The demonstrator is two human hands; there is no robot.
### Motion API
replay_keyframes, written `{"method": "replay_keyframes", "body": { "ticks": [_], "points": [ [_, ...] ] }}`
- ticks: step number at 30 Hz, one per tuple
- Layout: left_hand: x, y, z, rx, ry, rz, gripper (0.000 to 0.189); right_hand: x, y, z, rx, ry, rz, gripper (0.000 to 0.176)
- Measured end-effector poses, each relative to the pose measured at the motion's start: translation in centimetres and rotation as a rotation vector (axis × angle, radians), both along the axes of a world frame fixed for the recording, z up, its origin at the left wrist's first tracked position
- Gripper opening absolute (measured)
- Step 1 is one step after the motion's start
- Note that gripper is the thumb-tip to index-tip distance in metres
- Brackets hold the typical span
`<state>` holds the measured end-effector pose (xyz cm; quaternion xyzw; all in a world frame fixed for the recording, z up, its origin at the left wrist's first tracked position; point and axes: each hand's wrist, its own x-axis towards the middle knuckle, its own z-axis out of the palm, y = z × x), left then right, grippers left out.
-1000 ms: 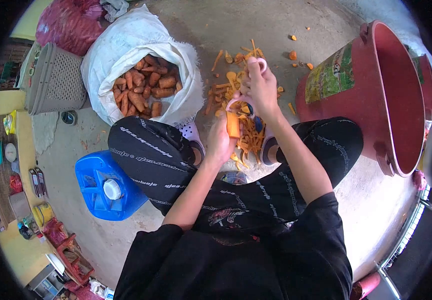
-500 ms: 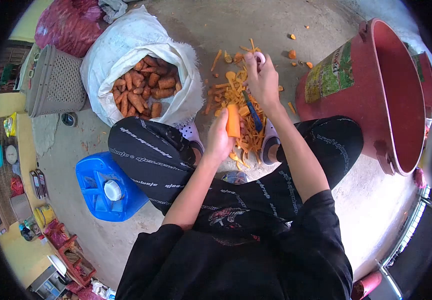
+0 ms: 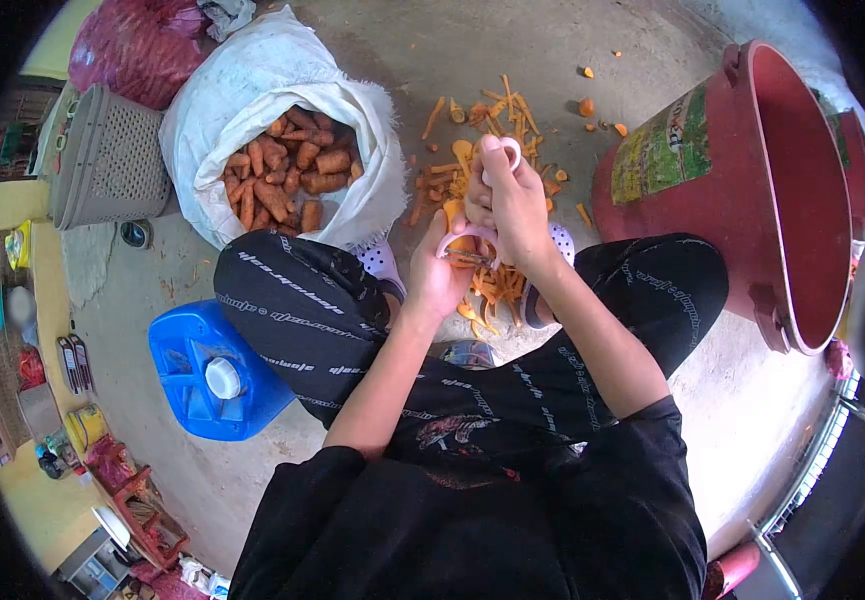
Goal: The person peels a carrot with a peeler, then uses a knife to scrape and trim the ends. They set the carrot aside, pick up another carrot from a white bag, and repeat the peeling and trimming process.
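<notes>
My left hand is closed around a peeled orange carrot, partly hidden by my fingers and the tool. My right hand grips a pale pink peeler, its ring-shaped handle end showing above the thumb. The peeler's head lies across the carrot, close to my left fingers. Below and beyond both hands, a heap of orange peelings lies on the floor between my feet. An open white sack to the left holds many unpeeled carrots.
A big red tub lies tilted by my right knee. By my left knee stands a blue jerrycan with a white cap. A grey perforated basket and a red mesh sack are at the far left. Carrot bits dot the floor.
My right hand has turned and come nearer my left hand, bringing the peeler's head onto the carrot. The dark blue object seen earlier on the peelings is now hidden.
</notes>
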<state>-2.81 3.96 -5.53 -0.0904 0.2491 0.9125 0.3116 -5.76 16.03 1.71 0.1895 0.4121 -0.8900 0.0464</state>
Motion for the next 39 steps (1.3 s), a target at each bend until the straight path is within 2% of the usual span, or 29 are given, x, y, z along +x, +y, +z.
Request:
{"method": "replay_keyframes", "body": {
  "ticks": [2,5,6,8,11,14,15,18,19,22,25,28,29,33,39],
  "points": [
    [-0.1,-0.1,-0.7,0.008,-0.021,0.011,0.012,0.0,0.0,-0.1,0.029,-0.008,0.011,0.028],
    [0.3,-0.2,-0.4,0.06,-0.028,0.011,0.012,-0.2,-0.1,-0.6,0.026,-0.006,-0.006,0.029],
    [0.3,0.1,0.1,-0.002,-0.061,0.032,0.013,-0.4,0.0,-0.7,0.013,-0.012,-0.028,0.029],
    [0.3,0.9,1.4,-0.125,-0.124,0.077,0.015,-1.0,-0.1,-1.2,0.037,-0.017,-0.045,0.03],
    [1.2,1.0,0.7,-0.235,-0.061,0.09,0.025,-1.9,0.5,-0.8,0.113,-0.057,-0.097,0.032],
    [1.8,0.3,-0.9,-0.389,0.11,-0.092,0.035,-4.5,2.8,-3.7,0.292,0.078,-0.153,0.031],
    [1.7,0.6,0.0,-0.361,0.16,-0.117,0.04,-5.2,3.4,-4.3,0.329,-0.004,-0.197,0.031],
    [0.9,0.9,0.8,-0.22,-0.018,-0.037,0.04,-6.0,4.8,-5.6,0.363,0.028,-0.239,0.031],
    [0.9,1.0,0.9,-0.266,-0.057,0.03,0.04,-5.7,4.8,-5.2,0.531,0.072,-0.201,0.031],
    [0.5,0.7,0.3,-0.225,-0.038,0.015,0.035,-5.1,5.0,-5.2,1.524,0.268,-0.109,0.028],
    [0.2,0.6,-0.1,-0.194,-0.075,0.003,0.032,-4.0,3.1,-3.2,1.149,0.254,-0.309,0.031],
    [-0.1,0.9,1.2,-0.221,-0.17,0.105,0.032,-2.2,1.9,-0.7,0.276,0.199,-0.151,0.032],
    [-0.1,0.8,1.7,-0.192,-0.124,0.095,0.029,-1.4,1.1,0.4,0.128,0.126,-0.147,0.034],
    [-0.1,0.2,1.4,-0.054,-0.03,0.041,0.02,0.1,-0.2,0.4,-0.017,0.028,-0.05,0.032],
    [-0.1,-0.2,0.5,0.095,0.0,0.001,0.02,0.0,-0.6,-0.2,-0.015,0.031,-0.034,0.031]
  ]
}}
